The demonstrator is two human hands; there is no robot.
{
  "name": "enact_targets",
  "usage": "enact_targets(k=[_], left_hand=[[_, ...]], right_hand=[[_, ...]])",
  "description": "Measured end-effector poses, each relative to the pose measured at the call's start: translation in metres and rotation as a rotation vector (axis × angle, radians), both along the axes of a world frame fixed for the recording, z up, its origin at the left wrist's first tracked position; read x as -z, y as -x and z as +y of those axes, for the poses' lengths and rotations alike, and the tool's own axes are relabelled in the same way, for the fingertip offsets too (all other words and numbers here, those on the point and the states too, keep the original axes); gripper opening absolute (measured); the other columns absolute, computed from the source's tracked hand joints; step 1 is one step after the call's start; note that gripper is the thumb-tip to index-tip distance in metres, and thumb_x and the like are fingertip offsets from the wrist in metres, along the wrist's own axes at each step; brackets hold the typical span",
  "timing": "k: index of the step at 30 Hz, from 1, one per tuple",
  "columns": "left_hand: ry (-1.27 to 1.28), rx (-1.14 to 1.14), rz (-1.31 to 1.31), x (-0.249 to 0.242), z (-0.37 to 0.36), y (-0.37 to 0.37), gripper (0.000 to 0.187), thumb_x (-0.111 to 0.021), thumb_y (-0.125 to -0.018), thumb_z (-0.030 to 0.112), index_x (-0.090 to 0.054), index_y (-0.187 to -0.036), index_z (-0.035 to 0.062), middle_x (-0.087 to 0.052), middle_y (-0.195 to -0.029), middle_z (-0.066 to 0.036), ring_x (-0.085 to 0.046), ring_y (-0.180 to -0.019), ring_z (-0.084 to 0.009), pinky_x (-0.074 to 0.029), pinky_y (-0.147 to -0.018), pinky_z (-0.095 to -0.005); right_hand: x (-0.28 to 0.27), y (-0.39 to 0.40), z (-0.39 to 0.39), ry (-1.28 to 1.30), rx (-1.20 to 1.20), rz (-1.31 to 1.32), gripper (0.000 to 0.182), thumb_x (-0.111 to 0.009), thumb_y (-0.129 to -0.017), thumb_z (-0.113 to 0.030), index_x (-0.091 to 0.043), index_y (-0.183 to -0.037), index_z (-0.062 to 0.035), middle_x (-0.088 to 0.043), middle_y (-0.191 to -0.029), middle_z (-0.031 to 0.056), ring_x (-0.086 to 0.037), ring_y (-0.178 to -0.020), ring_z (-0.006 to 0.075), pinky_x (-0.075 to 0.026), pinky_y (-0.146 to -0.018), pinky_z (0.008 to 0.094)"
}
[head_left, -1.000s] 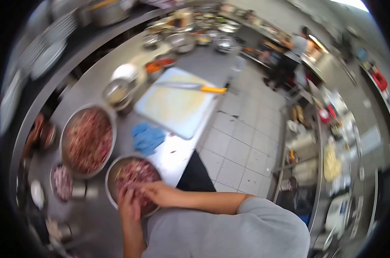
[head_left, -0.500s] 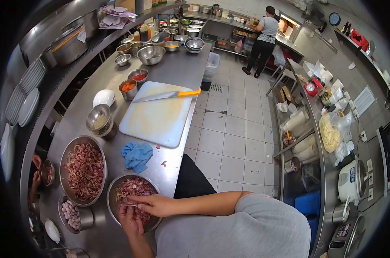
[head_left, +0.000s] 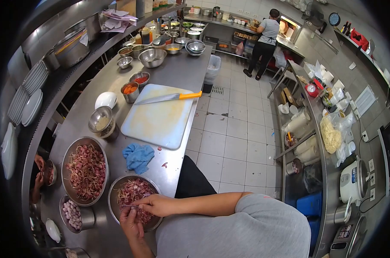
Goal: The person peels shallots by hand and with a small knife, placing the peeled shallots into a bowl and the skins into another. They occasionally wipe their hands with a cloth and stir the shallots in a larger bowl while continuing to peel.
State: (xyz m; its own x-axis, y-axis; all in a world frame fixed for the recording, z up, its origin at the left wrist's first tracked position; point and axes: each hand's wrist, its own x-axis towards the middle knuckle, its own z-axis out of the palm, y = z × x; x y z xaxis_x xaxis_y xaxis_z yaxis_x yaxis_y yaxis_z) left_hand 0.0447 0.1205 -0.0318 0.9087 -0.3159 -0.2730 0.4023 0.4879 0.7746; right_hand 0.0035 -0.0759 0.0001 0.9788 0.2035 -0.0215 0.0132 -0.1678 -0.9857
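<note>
My right hand (head_left: 155, 205) is closed around a small knife, whose thin blade (head_left: 132, 205) points left over a steel bowl (head_left: 114, 211). Red shallots or their skins (head_left: 132, 192) fill that bowl. Fingers of my left hand (head_left: 132, 221) are pinched together at the blade; whatever they hold is hidden. Beyond my hands, a larger steel bowl (head_left: 66, 148) carries a heap of unpeeled red shallots with stringy roots (head_left: 86, 172). Pale peeled bulbs (head_left: 72, 215) lie in a steel pot (head_left: 88, 218) beside it.
A blue cloth (head_left: 137, 157) lies near a white cutting board (head_left: 154, 122) with a yellow-handled knife (head_left: 169, 98) on it. Steel bowls (head_left: 152, 57) crowd the table's far end. Another person's hands (head_left: 39, 172) show under the shelf at left. A co-worker (head_left: 266, 43) stands at the back counter.
The view has shifted very slightly. My left fingers and the small knife have moved a little against each other over the bowl. The co-worker at the back has turned a little.
</note>
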Motion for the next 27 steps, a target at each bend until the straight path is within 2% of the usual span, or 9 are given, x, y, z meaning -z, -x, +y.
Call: enact_targets(k=[8,10,12,13,15,21,23,27], left_hand=[[0.004,0.023,-0.017,-0.003,-0.005,-0.002,0.023,-0.062,-0.089,-0.006,-0.062,-0.112,-0.0034,-0.068,-0.104,-0.011,-0.068,-0.091,-0.0171,-0.059,-0.083,-0.0269],[-0.012,0.025,-0.018,-0.003,-0.005,-0.003,0.024,-0.061,-0.09,-0.005,-0.062,-0.114,-0.0031,-0.067,-0.105,-0.01,-0.068,-0.092,-0.0166,-0.06,-0.083,-0.0265],[-0.002,-0.009,0.03,-0.004,-0.006,-0.004,0.023,-0.062,-0.089,-0.007,-0.063,-0.112,-0.0044,-0.069,-0.104,-0.012,-0.068,-0.093,-0.0178,-0.059,-0.084,-0.027],[-0.001,-0.009,0.035,-0.004,-0.006,-0.004,0.023,-0.062,-0.089,-0.007,-0.063,-0.112,-0.0044,-0.069,-0.104,-0.012,-0.068,-0.093,-0.0178,-0.059,-0.084,-0.027],[-0.004,-0.047,0.057,-0.003,-0.006,-0.004,0.022,-0.061,-0.09,-0.007,-0.062,-0.111,-0.0041,-0.068,-0.105,-0.013,-0.068,-0.094,-0.018,-0.058,-0.085,-0.0269],[0.047,-0.073,0.039,0.01,-0.003,-0.007,0.02,-0.06,-0.09,-0.007,-0.062,-0.11,-0.0029,-0.067,-0.106,-0.014,-0.067,-0.096,-0.0191,-0.058,-0.089,-0.0289],[0.044,-0.085,0.072,0.015,-0.004,-0.006,0.023,-0.06,-0.09,-0.008,-0.061,-0.112,-0.0023,-0.067,-0.108,-0.013,-0.067,-0.097,-0.0194,-0.058,-0.09,-0.03],[0.066,-0.145,0.102,0.028,-0.003,-0.004,0.025,-0.062,-0.09,-0.007,-0.06,-0.114,-0.0017,-0.066,-0.111,-0.013,-0.067,-0.099,-0.0191,-0.058,-0.09,-0.03]], right_hand=[[0.009,-0.001,-0.003,-0.028,0.056,-0.003,0.035,-0.05,-0.103,-0.018,-0.059,-0.136,-0.0101,-0.068,-0.121,0.0203,-0.065,-0.113,0.0271,-0.046,-0.101,0.0343],[-0.004,0.0,-0.007,-0.029,0.059,0.021,0.036,-0.05,-0.103,-0.018,-0.059,-0.136,-0.0095,-0.068,-0.122,0.0201,-0.065,-0.113,0.0267,-0.046,-0.101,0.034],[-0.025,0.002,-0.012,-0.043,0.03,0.213,0.036,-0.049,-0.103,-0.018,-0.059,-0.136,-0.0092,-0.068,-0.122,0.019,-0.064,-0.114,0.0245,-0.045,-0.102,0.034],[-0.018,0.001,-0.011,-0.042,0.03,0.218,0.036,-0.049,-0.103,-0.018,-0.059,-0.136,-0.0092,-0.068,-0.122,0.019,-0.064,-0.114,0.0245,-0.045,-0.102,0.034],[-0.002,-0.003,-0.009,-0.059,0.021,0.064,0.038,-0.048,-0.104,-0.018,-0.056,-0.14,-0.0096,-0.066,-0.127,0.0185,-0.06,-0.12,0.0231,-0.043,-0.105,0.0335],[0.007,0.0,-0.002,-0.105,0.054,0.091,0.044,-0.047,-0.104,-0.019,-0.047,-0.147,-0.0095,-0.058,-0.139,0.0186,-0.052,-0.13,0.0235,-0.038,-0.11,0.0327],[0.024,0.001,0.002,-0.031,0.054,0.061,0.043,-0.047,-0.104,-0.019,-0.048,-0.147,-0.0096,-0.061,-0.134,0.0201,-0.057,-0.125,0.0245,-0.041,-0.107,0.0341],[0.0,-0.006,0.0,0.017,-0.039,0.107,0.041,-0.048,-0.104,-0.019,-0.052,-0.143,-0.0097,-0.066,-0.123,0.0219,-0.063,-0.115,0.0246,-0.046,-0.1,0.0351]])
